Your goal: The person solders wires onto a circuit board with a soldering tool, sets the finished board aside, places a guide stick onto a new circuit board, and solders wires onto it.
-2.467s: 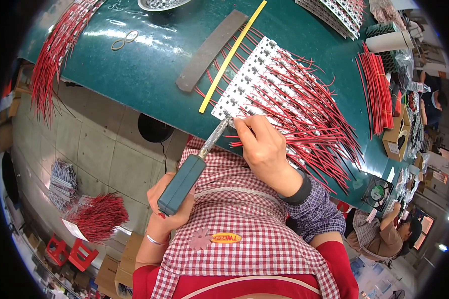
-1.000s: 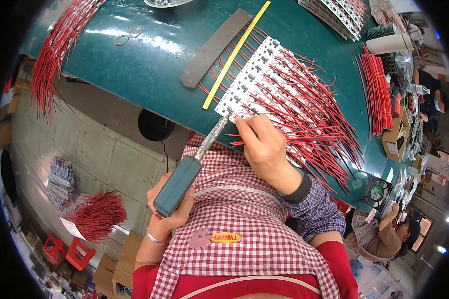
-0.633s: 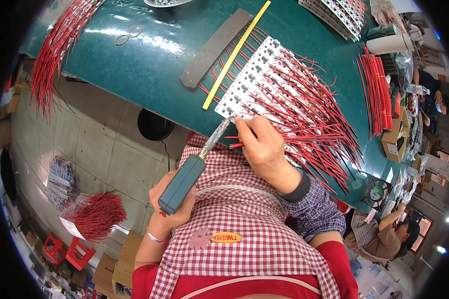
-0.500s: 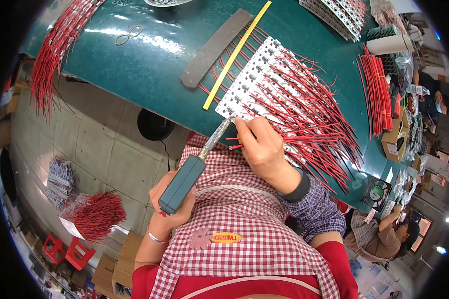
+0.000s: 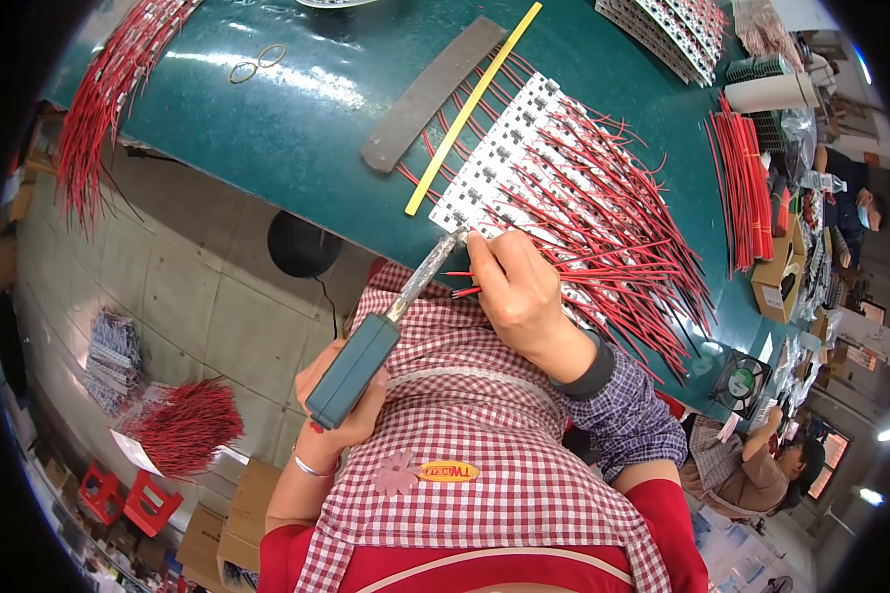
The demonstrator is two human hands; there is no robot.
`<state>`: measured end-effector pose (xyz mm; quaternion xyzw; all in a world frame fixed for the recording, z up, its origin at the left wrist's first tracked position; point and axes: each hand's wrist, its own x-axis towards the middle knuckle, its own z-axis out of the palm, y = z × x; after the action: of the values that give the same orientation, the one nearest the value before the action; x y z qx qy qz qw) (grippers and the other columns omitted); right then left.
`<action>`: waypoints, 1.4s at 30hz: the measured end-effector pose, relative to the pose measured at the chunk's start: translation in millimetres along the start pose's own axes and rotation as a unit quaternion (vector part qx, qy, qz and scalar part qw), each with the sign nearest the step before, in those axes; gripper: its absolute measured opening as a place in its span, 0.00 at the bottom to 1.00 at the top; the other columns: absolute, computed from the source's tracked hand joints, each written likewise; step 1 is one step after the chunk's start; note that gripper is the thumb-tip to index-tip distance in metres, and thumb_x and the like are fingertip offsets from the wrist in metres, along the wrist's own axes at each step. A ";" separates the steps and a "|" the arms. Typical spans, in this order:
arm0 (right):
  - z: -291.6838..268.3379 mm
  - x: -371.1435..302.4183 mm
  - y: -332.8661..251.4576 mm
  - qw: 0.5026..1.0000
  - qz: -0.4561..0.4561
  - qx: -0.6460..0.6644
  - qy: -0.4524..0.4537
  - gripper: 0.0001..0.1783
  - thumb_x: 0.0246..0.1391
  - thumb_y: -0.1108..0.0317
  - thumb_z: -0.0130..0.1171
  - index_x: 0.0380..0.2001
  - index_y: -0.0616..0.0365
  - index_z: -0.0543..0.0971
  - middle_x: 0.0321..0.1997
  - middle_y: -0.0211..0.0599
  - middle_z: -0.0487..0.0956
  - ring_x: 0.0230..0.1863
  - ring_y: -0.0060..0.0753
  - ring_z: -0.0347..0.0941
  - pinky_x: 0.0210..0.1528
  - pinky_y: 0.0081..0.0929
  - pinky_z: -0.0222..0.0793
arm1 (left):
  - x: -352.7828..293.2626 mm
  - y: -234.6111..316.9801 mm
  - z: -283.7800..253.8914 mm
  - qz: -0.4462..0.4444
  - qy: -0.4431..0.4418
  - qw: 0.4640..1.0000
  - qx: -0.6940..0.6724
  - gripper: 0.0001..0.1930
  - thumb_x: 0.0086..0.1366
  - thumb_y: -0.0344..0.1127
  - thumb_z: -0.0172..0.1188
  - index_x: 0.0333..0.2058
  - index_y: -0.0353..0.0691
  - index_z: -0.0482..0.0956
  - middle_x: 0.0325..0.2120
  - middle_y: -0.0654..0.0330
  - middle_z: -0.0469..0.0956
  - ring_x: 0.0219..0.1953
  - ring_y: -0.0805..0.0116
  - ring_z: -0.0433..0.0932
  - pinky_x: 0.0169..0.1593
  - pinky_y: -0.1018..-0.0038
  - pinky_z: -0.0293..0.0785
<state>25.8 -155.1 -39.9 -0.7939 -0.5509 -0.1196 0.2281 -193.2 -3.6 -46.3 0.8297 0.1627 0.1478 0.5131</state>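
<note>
My left hand [image 5: 370,405] is closed around the dark teal handle of a soldering iron [image 5: 354,370]. The iron's metal barrel slants up and right, its tip meeting the near corner of a panel of white circuit boards [image 5: 509,143]. Right beside that tip, my right hand [image 5: 516,296] has thumb and forefinger pinched together. Short red and black wire ends [image 5: 464,292] stick out below those fingers; the exact grip point is hidden. Many red and black wires [image 5: 643,262] fan out rightward over the panel.
A yellow strip [image 5: 473,111] and a grey bar [image 5: 431,97] lie along the panel's left side. Red wire bundles [image 5: 744,188] and a small black fan [image 5: 742,382] are on the right. Wired boards [image 5: 119,74] hang over the table's left edge. A black bin [image 5: 302,245] stands below. Another person [image 5: 752,465] sits at right.
The soldering iron's handle has shifted slightly left and down, its tip staying at the panel corner. My right hand has hardly moved. The whole view has shifted a little.
</note>
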 end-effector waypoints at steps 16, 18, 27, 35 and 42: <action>0.3 -3.2 -1.3 0.999 0.028 0.019 0.000 0.22 0.37 0.82 0.59 0.43 0.72 0.79 0.28 0.39 0.68 0.28 0.37 0.70 0.25 0.31 0.68 | 0.2 5.7 -5.8 0.049 0.021 0.997 0.056 0.12 0.48 0.20 0.65 0.35 0.28 0.82 0.34 0.46 0.83 0.33 0.52 0.85 0.38 0.69 0.82; 0.1 -4.5 -1.9 0.998 0.046 0.036 0.004 0.26 0.33 0.86 0.60 0.44 0.71 0.80 0.27 0.39 0.69 0.27 0.38 0.70 0.26 0.33 0.68 | 5.2 7.4 -4.7 0.068 0.016 0.994 0.079 0.12 0.48 0.21 0.65 0.34 0.29 0.82 0.34 0.46 0.83 0.33 0.52 0.85 0.37 0.69 0.81; 0.4 -4.9 -0.7 0.998 0.045 0.032 0.003 0.21 0.43 0.80 0.58 0.44 0.73 0.79 0.29 0.38 0.67 0.29 0.36 0.70 0.26 0.29 0.68 | 23.8 18.0 2.2 0.024 0.011 1.000 0.007 0.10 0.47 0.19 0.64 0.32 0.29 0.81 0.30 0.50 0.80 0.30 0.55 0.82 0.34 0.71 0.79; -3.1 -2.3 -0.9 0.997 0.060 0.045 -0.011 0.19 0.43 0.80 0.58 0.43 0.71 0.78 0.32 0.40 0.68 0.33 0.39 0.72 0.28 0.30 0.71 | 20.3 14.8 0.3 0.029 0.012 0.999 0.018 0.09 0.47 0.19 0.64 0.30 0.30 0.81 0.28 0.51 0.78 0.28 0.57 0.80 0.32 0.71 0.77; -4.3 -1.1 1.2 0.995 0.055 0.078 -0.012 0.19 0.44 0.81 0.57 0.43 0.72 0.77 0.33 0.41 0.68 0.34 0.40 0.72 0.29 0.32 0.72 | 4.8 15.5 -27.8 0.080 0.046 0.993 0.073 0.10 0.49 0.21 0.66 0.33 0.30 0.82 0.31 0.51 0.81 0.31 0.55 0.82 0.36 0.71 0.79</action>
<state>26.8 -158.5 -36.9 -0.8039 -0.5170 -0.0538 0.2892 -198.5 14.2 -20.0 0.8676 0.1297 0.2142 0.4297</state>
